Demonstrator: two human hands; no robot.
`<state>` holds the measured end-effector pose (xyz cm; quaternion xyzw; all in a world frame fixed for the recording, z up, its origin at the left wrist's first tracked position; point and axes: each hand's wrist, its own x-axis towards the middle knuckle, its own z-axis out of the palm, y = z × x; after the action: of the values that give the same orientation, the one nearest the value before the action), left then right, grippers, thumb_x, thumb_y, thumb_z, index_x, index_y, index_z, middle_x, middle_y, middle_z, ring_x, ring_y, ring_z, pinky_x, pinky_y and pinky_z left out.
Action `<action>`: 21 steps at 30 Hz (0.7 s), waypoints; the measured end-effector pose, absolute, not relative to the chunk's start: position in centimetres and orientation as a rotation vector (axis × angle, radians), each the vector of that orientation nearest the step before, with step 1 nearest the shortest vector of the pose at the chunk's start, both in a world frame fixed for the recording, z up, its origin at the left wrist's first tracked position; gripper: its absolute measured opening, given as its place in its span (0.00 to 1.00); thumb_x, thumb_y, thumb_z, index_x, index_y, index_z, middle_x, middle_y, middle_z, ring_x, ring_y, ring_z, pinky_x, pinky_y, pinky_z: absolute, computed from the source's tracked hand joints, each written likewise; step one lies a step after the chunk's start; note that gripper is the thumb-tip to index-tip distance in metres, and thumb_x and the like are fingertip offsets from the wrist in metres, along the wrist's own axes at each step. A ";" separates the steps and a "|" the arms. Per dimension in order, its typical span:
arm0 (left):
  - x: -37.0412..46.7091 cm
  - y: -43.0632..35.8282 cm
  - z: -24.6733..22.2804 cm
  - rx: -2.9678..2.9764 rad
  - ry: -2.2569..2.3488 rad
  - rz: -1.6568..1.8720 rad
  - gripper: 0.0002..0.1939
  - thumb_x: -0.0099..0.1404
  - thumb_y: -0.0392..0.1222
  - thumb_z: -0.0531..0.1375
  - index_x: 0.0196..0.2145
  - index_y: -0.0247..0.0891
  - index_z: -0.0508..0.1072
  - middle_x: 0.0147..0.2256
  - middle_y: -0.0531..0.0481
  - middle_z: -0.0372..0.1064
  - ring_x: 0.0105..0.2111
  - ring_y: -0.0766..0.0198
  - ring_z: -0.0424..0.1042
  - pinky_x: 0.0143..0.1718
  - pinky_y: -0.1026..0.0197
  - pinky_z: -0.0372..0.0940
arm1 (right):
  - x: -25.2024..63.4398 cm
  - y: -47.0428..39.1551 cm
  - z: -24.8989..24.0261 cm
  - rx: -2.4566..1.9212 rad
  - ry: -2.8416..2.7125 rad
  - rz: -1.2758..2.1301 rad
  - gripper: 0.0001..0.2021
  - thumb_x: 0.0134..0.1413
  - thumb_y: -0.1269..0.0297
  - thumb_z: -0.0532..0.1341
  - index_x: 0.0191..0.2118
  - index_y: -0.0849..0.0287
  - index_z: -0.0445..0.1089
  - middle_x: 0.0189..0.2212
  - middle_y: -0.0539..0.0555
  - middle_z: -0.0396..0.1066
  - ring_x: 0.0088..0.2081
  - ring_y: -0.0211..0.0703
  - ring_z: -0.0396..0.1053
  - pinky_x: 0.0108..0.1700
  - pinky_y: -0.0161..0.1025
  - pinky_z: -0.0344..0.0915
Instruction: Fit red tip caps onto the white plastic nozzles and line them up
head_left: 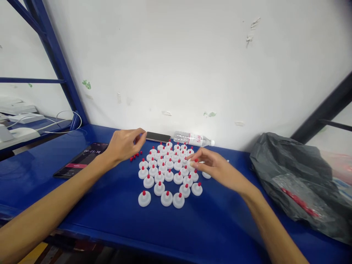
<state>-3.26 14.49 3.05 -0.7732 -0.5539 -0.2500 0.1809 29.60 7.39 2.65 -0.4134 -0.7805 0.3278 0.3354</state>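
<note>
My right hand [213, 165] pinches a white nozzle cap with a red tip [194, 165] between thumb and fingers, at the right edge of a group of similar caps. Many such white caps with red tips [168, 176] stand upright on the blue table [121, 212]. My left hand [126, 143] hovers at the left of the group, its thumb and fingertips pressed together. Whatever may be between those fingertips is too small to see. Just below it lie several small loose red tips [134, 157].
A phone showing a timer [79, 161] lies on the left, and a dark phone [158, 137] lies near the wall. Beside that rests a clear plastic bottle [192, 139] on its side. A dark plastic bag [275, 165] with a clear bag of red pieces [299, 201] occupies the right.
</note>
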 end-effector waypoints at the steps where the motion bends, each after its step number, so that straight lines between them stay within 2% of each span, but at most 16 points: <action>1: -3.0 14.1 2.9 -2.214 -1.406 -0.793 0.21 0.72 0.48 0.47 0.40 0.39 0.79 0.26 0.48 0.78 0.27 0.61 0.75 0.31 0.61 0.62 | 28.7 7.5 2.4 -1.066 -2.042 0.787 0.09 0.66 0.54 0.63 0.41 0.54 0.71 0.44 0.54 0.78 0.43 0.45 0.77 0.44 0.42 0.74; 4: -2.1 12.7 2.4 -2.300 -0.917 -0.937 0.15 0.70 0.42 0.50 0.36 0.39 0.77 0.21 0.53 0.74 0.20 0.67 0.69 0.26 0.63 0.60 | 26.5 7.4 1.6 -1.051 -2.067 0.488 0.09 0.67 0.54 0.63 0.42 0.53 0.75 0.40 0.51 0.79 0.36 0.42 0.74 0.39 0.38 0.71; 7: -1.0 11.5 1.9 -2.300 -0.512 -1.016 0.09 0.69 0.39 0.56 0.44 0.40 0.74 0.26 0.56 0.76 0.20 0.69 0.70 0.24 0.64 0.61 | 25.1 6.9 0.7 -0.990 -2.137 0.148 0.13 0.69 0.50 0.60 0.44 0.53 0.76 0.38 0.52 0.80 0.34 0.42 0.75 0.39 0.38 0.69; 9: -0.3 10.8 1.7 -2.298 -0.349 -1.038 0.11 0.69 0.40 0.59 0.49 0.40 0.70 0.28 0.56 0.76 0.21 0.69 0.71 0.23 0.65 0.62 | 24.6 6.5 0.1 -0.935 -2.156 0.010 0.18 0.69 0.46 0.57 0.50 0.54 0.73 0.38 0.53 0.81 0.33 0.41 0.76 0.38 0.38 0.69; 11: 0.3 10.3 1.4 -2.339 -0.257 -1.003 0.12 0.70 0.42 0.58 0.50 0.38 0.69 0.27 0.56 0.74 0.20 0.68 0.69 0.22 0.63 0.61 | 24.2 6.3 -0.5 -0.895 -2.147 -0.023 0.22 0.67 0.43 0.58 0.56 0.53 0.69 0.37 0.53 0.82 0.31 0.41 0.76 0.37 0.37 0.69; 14: 1.0 9.8 1.2 -2.430 -0.191 -0.903 0.11 0.69 0.40 0.54 0.47 0.37 0.69 0.24 0.55 0.69 0.18 0.67 0.65 0.19 0.61 0.57 | 23.8 6.1 -0.9 -0.855 -2.124 -0.013 0.26 0.63 0.40 0.61 0.57 0.53 0.66 0.36 0.51 0.82 0.29 0.40 0.76 0.34 0.35 0.70; 18: 1.3 9.5 1.1 -2.476 -0.171 -0.791 0.09 0.71 0.38 0.51 0.42 0.36 0.70 0.24 0.54 0.66 0.18 0.65 0.64 0.18 0.59 0.56 | 23.6 5.9 -0.7 -0.876 -2.082 0.046 0.24 0.63 0.41 0.62 0.55 0.52 0.67 0.36 0.50 0.82 0.30 0.40 0.78 0.33 0.35 0.71; 21: 1.3 9.6 1.2 -2.461 -0.209 -0.772 0.11 0.74 0.38 0.48 0.39 0.37 0.69 0.23 0.54 0.66 0.18 0.65 0.63 0.19 0.59 0.56 | 23.5 5.7 -0.2 -0.888 -2.098 0.078 0.21 0.65 0.44 0.61 0.54 0.52 0.70 0.38 0.51 0.82 0.35 0.41 0.80 0.37 0.35 0.72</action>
<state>1.30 9.61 1.23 -0.9148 -0.0777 -0.2870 0.2734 23.54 5.72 -0.24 -0.3540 -0.8361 0.0311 0.4178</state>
